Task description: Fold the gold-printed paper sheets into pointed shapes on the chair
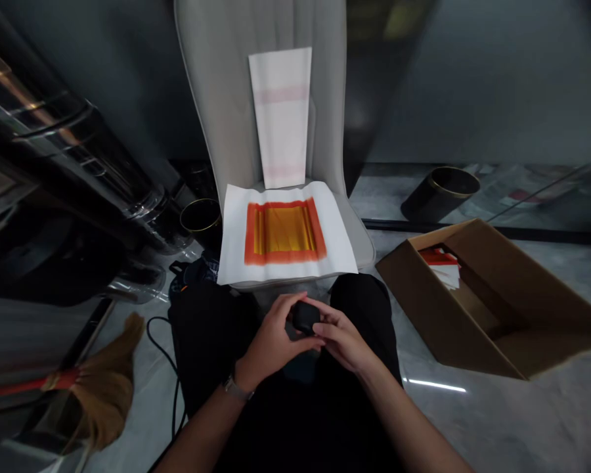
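Between my knees, my left hand (282,330) and my right hand (339,334) hold a small black rounded case-like object (306,318). My left fingers curl around its left and upper side, with the thumb beneath it. The right thumb and fingers grip its right side. What the object is exactly, I cannot make out. Just beyond my hands, a white paper sheet (236,230) with an orange border and a gold rectangle (284,230) lies on the chair seat. A stack of white paper (282,131) with pale pink bands leans against the backrest.
The grey chair (211,79) faces me. At right on the floor stands an open cardboard box (453,315) with red and white paper (443,264) inside. To the left are a black bin (200,215), a broom (111,387) and a black cable (175,368). Glass runs behind.
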The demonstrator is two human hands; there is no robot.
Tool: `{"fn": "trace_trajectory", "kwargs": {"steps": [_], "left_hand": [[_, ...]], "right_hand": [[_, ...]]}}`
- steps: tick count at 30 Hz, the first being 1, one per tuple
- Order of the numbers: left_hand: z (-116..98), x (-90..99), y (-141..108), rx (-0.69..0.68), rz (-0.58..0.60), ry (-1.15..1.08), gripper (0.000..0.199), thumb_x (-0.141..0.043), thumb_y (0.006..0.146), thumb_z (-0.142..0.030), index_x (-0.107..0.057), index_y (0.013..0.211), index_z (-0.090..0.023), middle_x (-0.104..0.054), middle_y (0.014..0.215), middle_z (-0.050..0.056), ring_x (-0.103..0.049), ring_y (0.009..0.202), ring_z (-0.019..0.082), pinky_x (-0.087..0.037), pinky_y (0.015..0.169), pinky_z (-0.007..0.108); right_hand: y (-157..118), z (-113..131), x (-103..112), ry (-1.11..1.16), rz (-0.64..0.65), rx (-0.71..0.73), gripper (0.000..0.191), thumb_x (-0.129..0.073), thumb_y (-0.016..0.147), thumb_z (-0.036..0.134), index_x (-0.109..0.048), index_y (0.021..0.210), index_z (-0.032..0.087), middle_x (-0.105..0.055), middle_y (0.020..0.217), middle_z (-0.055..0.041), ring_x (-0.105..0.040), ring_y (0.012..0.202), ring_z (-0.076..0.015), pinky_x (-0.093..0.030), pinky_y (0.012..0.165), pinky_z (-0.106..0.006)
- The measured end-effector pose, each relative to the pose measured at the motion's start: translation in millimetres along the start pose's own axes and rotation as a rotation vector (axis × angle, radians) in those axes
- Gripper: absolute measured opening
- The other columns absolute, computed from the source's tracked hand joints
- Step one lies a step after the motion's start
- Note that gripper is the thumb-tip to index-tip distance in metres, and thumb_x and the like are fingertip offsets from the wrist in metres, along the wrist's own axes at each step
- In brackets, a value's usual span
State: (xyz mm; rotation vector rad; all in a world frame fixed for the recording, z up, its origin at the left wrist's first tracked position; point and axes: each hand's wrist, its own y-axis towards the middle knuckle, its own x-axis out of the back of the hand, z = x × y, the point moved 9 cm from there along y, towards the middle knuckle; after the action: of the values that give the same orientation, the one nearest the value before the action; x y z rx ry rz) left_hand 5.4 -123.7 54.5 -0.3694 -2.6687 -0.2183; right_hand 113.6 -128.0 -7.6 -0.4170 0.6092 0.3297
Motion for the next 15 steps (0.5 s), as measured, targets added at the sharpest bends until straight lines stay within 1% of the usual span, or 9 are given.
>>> {"fn": "trace_trajectory", "kwargs": {"steps": [2, 4, 6, 9, 10, 13, 15], "left_hand": [[4, 6.8, 12, 0.0, -0.078, -0.031, 0.067, -0.084, 0.081, -0.03, -0.053, 0.14, -0.028, -0.061, 0.138, 0.009, -0.059, 0.128, 0.028, -0.05, 0.109, 0.048], [6, 15.4, 30, 0.019, -0.131, -0.081, 0.058, -0.081, 0.084, -0.028, -0.057, 0.137, -0.027, -0.064, 0.136, 0.009, -0.061, 0.126, 0.027, -0.05, 0.109, 0.048], [6, 23.0, 53, 0.046, -0.114, -0.184, 0.06, -0.081, 0.082, -0.028, -0.057, 0.137, -0.024, -0.066, 0.135, 0.01, -0.064, 0.124, 0.028, -0.052, 0.106, 0.047], [2, 35.1, 88, 0.036, -0.014, -0.398, 0.07, -0.081, 0.082, -0.028, -0.051, 0.145, -0.021, -0.066, 0.135, 0.014, -0.066, 0.121, 0.029, -0.055, 0.102, 0.044], [2, 41.7, 99, 0.024, -0.007, -0.442, 0.07, -0.081, 0.082, -0.027, -0.051, 0.145, -0.021, -0.066, 0.135, 0.014, -0.066, 0.122, 0.029, -0.055, 0.103, 0.043], [10, 65.3, 125, -0.011, -0.083, -0.456, 0.064, -0.083, 0.079, -0.024, -0.056, 0.137, -0.02, -0.066, 0.135, 0.014, -0.063, 0.125, 0.029, -0.052, 0.105, 0.043], [18, 75.2, 138, -0.029, -0.137, -0.447, 0.06, -0.084, 0.076, -0.022, -0.059, 0.131, -0.02, -0.067, 0.132, 0.014, -0.063, 0.125, 0.029, -0.05, 0.107, 0.044]], "right_hand": [[15, 16, -5, -0.015, 0.014, 0.023, 0.057, -0.083, 0.071, 0.035, -0.067, 0.125, 0.024, -0.074, 0.084, -0.0017, -0.067, 0.064, -0.0155, -0.045, 0.045, -0.02], [31, 36, -8, -0.05, 0.026, 0.064, 0.055, -0.083, 0.073, 0.035, -0.065, 0.124, 0.026, -0.072, 0.077, 0.0019, -0.06, 0.051, -0.0111, -0.044, 0.043, -0.02], [49, 60, -11, -0.086, 0.04, 0.122, 0.052, -0.085, 0.073, 0.035, -0.063, 0.119, 0.028, -0.071, 0.075, 0.004, -0.055, 0.046, -0.0094, -0.045, 0.043, -0.021], [78, 93, -19, -0.146, 0.08, 0.202, 0.048, -0.085, 0.073, 0.035, -0.063, 0.115, 0.026, -0.071, 0.074, 0.0028, -0.06, 0.05, -0.0122, -0.048, 0.046, -0.023], [87, 103, -22, -0.171, 0.097, 0.22, 0.048, -0.084, 0.074, 0.035, -0.063, 0.115, 0.025, -0.07, 0.074, 0.0024, -0.062, 0.052, -0.0133, -0.049, 0.047, -0.024], [113, 123, -32, -0.262, 0.127, 0.254, 0.047, -0.08, 0.076, 0.032, -0.063, 0.119, 0.025, -0.07, 0.073, 0.0029, -0.062, 0.053, -0.0135, -0.049, 0.049, -0.025], [125, 132, -34, -0.325, 0.115, 0.278, 0.046, -0.078, 0.077, 0.03, -0.063, 0.121, 0.027, -0.07, 0.076, 0.003, -0.061, 0.054, -0.0126, -0.049, 0.051, -0.025]]}}
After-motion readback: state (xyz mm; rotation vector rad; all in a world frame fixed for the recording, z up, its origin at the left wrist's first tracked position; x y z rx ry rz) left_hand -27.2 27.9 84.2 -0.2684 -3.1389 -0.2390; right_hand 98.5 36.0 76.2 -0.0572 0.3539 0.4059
